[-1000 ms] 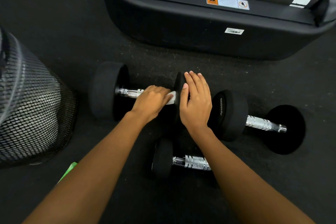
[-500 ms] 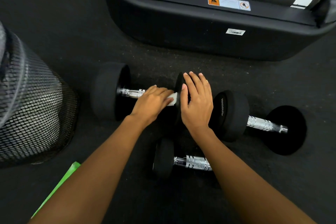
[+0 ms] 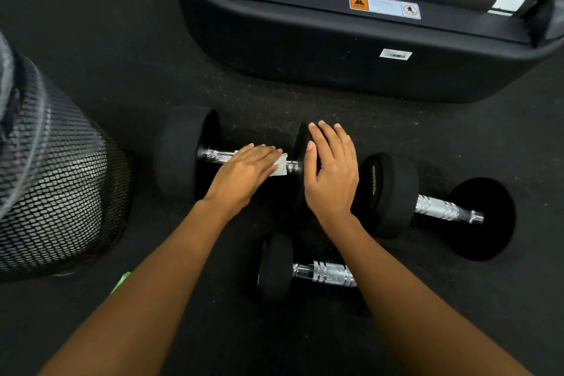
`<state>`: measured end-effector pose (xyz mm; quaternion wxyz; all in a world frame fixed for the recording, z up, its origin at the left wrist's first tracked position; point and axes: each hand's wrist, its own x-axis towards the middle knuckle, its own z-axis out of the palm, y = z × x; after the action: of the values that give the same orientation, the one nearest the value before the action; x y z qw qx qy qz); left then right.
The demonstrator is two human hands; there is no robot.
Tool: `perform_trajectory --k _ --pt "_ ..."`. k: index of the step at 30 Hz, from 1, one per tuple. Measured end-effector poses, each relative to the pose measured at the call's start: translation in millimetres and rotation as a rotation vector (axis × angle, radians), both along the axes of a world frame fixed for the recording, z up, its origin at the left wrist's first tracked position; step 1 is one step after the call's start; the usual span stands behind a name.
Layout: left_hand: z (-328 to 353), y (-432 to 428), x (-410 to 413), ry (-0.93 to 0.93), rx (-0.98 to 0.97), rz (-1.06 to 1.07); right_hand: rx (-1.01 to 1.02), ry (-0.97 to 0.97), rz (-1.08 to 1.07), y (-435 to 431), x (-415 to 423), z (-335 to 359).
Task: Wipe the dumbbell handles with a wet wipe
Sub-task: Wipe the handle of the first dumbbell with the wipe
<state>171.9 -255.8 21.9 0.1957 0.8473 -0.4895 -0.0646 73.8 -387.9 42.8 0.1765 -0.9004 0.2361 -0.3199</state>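
Fingers (image 3: 259, 151) of left hand (image 3: 244, 174) laid nearly flat and close together over chrome handle (image 3: 218, 156) of far dumbbell (image 3: 183, 156), pressing white wet wipe (image 3: 280, 165) onto the bar rather than curling round it; one corner of wipe poking out toward inner weight head (image 3: 300, 162). Right hand (image 3: 331, 180) spread open, palm down, steadying that same weight head, gripping nothing. Dumbbell lying on dark rubber floor (image 3: 305, 94), in front of black treadmill base (image 3: 335, 64).

Step in hand, by the look of it: wiping the first handle, with the cloth at the bar's right end and bare chrome showing to the left of the knuckles. Two more dumbbells waiting: one to the right (image 3: 439, 207), close beside the steadying hand, its knurled bar uncovered; another nearer the body (image 3: 305, 272), partly hidden under the right forearm. Mesh bin (image 3: 61, 192) standing well apart at left, a scrap of something green (image 3: 122, 281) beside it.

Next move likely to call for a stroke back along the bar toward the left head, with the wipe wrapped round to reach the underside, and the right hand holding firm against rolling. Whether underside already cleaned: cannot tell.
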Motion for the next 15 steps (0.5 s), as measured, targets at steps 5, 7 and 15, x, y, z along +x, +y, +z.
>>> perform_trajectory --k 5,7,15 --pt "-1 15 7 -0.111 -0.013 -0.087 0.014 0.001 0.007 2 -2 0" --pt "-2 20 9 -0.099 -0.028 -0.062 0.013 -0.001 0.004 2 -2 0" --pt "-6 11 0 -0.052 -0.027 0.032 0.012 0.009 -0.008 1 0 0"
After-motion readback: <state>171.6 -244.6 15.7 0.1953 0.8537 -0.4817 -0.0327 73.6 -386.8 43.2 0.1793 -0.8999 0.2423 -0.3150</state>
